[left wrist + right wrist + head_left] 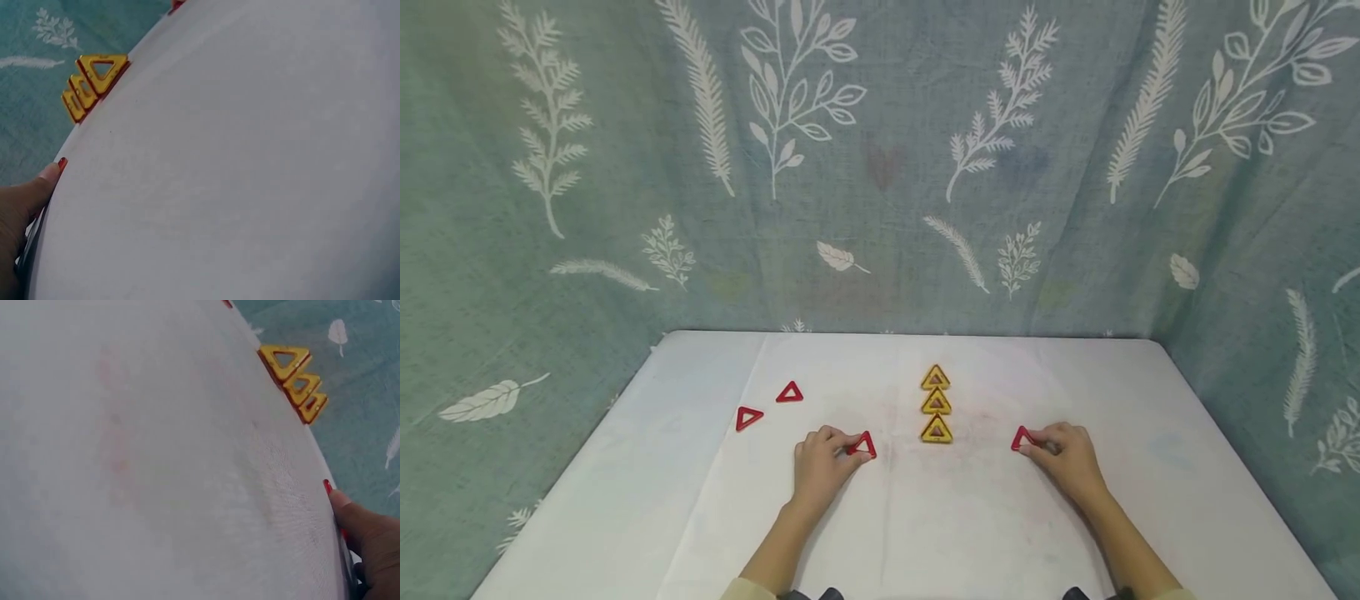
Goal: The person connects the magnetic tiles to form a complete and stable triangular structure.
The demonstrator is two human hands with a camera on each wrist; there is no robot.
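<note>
My left hand pinches a red triangular frame between thumb and fingers, low over the white table. To the right, my right hand pinches another red triangular frame by one side. Between the hands, a column of three yellow triangular frames runs away from me, points facing the far edge. Red shows along their lower edges in the left wrist view. Only the thumb side of the left hand appears there; the right wrist view likewise catches part of the right hand.
Two loose red triangular frames, one farther back and one nearer the left, lie on the white table. A green leaf-patterned cloth hangs behind the table and along both sides.
</note>
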